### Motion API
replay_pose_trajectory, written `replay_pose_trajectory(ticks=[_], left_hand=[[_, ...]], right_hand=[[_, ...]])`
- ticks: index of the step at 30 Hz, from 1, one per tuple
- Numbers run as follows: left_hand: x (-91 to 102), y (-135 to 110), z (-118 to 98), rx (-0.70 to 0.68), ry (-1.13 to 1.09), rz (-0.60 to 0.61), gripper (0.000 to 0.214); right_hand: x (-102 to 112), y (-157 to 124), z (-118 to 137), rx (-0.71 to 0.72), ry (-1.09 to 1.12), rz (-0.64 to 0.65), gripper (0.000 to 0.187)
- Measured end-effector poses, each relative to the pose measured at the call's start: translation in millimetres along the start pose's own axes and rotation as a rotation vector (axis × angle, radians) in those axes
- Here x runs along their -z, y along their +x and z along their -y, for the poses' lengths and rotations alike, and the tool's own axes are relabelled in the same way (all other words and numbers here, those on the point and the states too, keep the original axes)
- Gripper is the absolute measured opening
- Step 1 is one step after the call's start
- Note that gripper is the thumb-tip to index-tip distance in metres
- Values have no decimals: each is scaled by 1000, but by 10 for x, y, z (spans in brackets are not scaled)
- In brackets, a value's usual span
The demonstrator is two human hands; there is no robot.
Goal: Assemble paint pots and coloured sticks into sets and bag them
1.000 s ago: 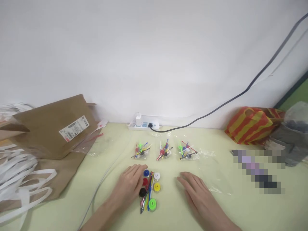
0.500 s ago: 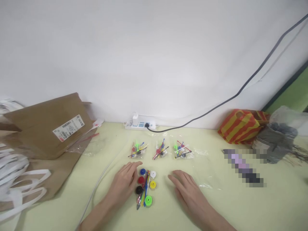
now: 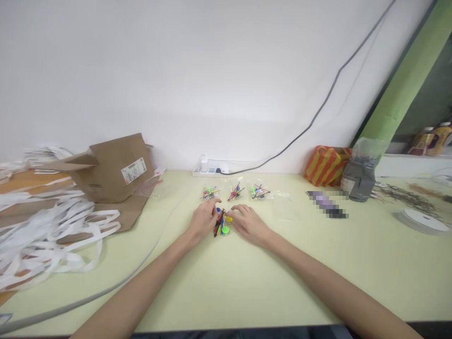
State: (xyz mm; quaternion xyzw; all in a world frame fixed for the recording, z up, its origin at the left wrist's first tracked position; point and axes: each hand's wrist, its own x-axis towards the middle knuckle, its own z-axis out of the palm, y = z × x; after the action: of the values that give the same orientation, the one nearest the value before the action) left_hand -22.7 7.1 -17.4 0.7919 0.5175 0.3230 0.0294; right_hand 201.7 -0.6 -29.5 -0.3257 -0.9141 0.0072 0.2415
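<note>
Taking the narrow multicoloured plastic sticks [image 3: 220, 224] at mid-desk as clock centre, the pale green flat desk [image 3: 219, 287] runs to its straight front edge at six o'clock and meets the smooth white wall [image 3: 197, 84] at twelve. Both hands are palm down, fingers bent inward: the left hand [image 3: 204, 219] just beside the sticks at nine, the right hand [image 3: 250, 224] at three; overlap and small scale mean I cannot tell whether either grip is spread or pinching a part. A bright green round plastic cap [image 3: 225, 230] sits at four, a yellow round plastic cap [image 3: 229, 219] between two and three. Three clear plastic bags of coloured parts [image 3: 234, 192] lie beyond, around twelve to nearly two; a brown cardboard box [image 3: 113, 174] stands at ten, a red-and-yellow striped bag [image 3: 323, 165] at two.
</note>
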Motion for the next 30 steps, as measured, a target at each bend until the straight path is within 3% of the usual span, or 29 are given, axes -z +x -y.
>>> replay_pose_trajectory(ticks=[7, 19, 26, 30], left_hand=[[30, 104, -63, -28, 59, -97, 35], [-91, 71, -19, -44, 62, -52, 38], [-108, 111, -15, -145, 73, -74, 35], [-105, 108, -29, -173, 61, -72, 45]], right_hand=[[-29, 0, -51, 8, -33, -57, 24], [-113, 130, -29, 28, -60, -81, 21], [-162, 182, -55, 58, -82, -102, 20], [-171, 199, -53, 78, -73, -117, 17]])
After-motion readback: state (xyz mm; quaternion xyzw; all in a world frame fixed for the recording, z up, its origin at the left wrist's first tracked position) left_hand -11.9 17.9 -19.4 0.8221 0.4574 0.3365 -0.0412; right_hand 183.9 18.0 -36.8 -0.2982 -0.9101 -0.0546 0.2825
